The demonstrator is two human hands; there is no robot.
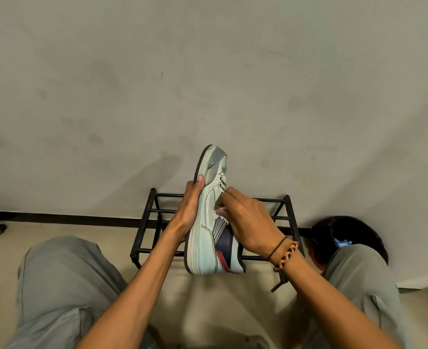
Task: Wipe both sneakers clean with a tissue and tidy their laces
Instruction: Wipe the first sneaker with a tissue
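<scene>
- Nearest the camera are the person's two knees in grey trousers [64, 285], spread apart, with both forearms reaching forward between them.
- The right hand [245, 222], with a braided band [286, 256] at the wrist, has its fingers curled round a white tissue [220, 214] and presses it to the side of the sneaker [207, 222], just below the laces [223, 186].
- The left hand [189, 210] lies flat along the sole, fingers fairly straight and the thumb tip hooked over the sole edge near the toe; it braces the shoe more than it clasps it.
- The sneaker is held in the air between the hands, above the black rack [155, 215]. Its long axis runs away from the person, heel close and low, toe far and high; the sole faces left and the laced upper faces right.
- The step in hand looks like wiping the first shoe's side panel. I would judge the task early: no second sneaker shows, and the laces are not yet tidied.
- The next move likely calls for sliding the tissue along the panel toward toe or heel while the left palm pushes back, then turning the shoe to reach the other side.
- Farther off, a dark bin [354, 230] stands right of the rack, against the wall [207, 71].
</scene>
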